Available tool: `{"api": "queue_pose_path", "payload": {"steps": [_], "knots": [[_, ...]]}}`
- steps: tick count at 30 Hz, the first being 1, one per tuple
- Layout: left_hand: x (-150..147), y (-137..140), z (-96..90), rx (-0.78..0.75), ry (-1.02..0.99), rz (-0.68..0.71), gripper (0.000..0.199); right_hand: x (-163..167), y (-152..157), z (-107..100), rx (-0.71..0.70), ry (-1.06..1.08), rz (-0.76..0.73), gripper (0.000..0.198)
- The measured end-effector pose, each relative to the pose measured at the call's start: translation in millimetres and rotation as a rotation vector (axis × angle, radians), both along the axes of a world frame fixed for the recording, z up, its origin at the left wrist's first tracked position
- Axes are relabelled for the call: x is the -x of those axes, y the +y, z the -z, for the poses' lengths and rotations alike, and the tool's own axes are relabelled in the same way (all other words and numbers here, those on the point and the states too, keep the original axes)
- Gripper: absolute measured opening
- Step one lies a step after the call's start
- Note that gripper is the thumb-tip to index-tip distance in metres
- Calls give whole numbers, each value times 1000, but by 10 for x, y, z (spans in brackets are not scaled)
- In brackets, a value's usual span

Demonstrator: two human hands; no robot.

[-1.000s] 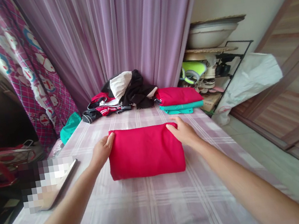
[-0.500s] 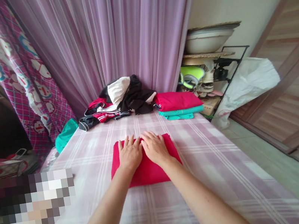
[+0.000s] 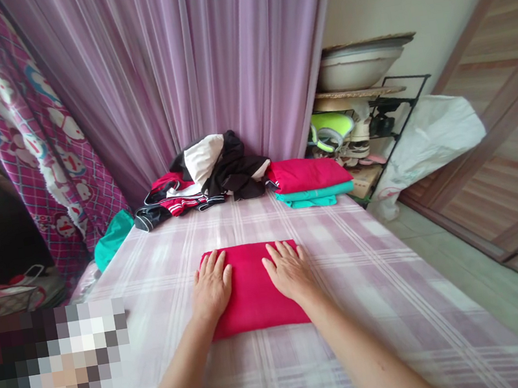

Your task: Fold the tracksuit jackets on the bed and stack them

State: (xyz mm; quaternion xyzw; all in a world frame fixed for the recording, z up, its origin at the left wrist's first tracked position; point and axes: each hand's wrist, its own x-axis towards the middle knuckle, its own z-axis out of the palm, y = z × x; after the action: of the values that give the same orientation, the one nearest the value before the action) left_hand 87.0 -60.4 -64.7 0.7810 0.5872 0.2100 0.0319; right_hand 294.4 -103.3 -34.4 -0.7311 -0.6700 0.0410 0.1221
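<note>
A folded red garment lies flat on the checked tablecloth in front of me. My left hand rests palm down on its left edge, fingers spread and pointing away. On the opposite edge lies my right hand, also flat with its fingers apart. The middle of the red cloth shows bare between the two hands. Which kind of garment it is cannot be seen from this fold.
At the far edge sits a heap of black, white and red clothes. Beside it, a folded red garment tops turquoise ones. A rack with a basin and a white bag stand right. A pixelated patch covers the lower left.
My hands have moved apart, from side by side near the middle of the red garment to its left and right edges. The garment now looks narrower and sits slightly nearer me.
</note>
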Motion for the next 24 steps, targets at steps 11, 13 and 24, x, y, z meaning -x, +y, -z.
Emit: {"api": "queue_pose_path", "payload": {"steps": [11,13,24], "knots": [[341,-177,196,76,23,-47,56,-267,-307,277,-67,13,102,56],[364,-231,189,63,38,-67,56,-327,-401,338,-75,13,116,56],[464,-713,46,-11,106,-193,51,-463,-840,356,-176,-39,164,51]]}}
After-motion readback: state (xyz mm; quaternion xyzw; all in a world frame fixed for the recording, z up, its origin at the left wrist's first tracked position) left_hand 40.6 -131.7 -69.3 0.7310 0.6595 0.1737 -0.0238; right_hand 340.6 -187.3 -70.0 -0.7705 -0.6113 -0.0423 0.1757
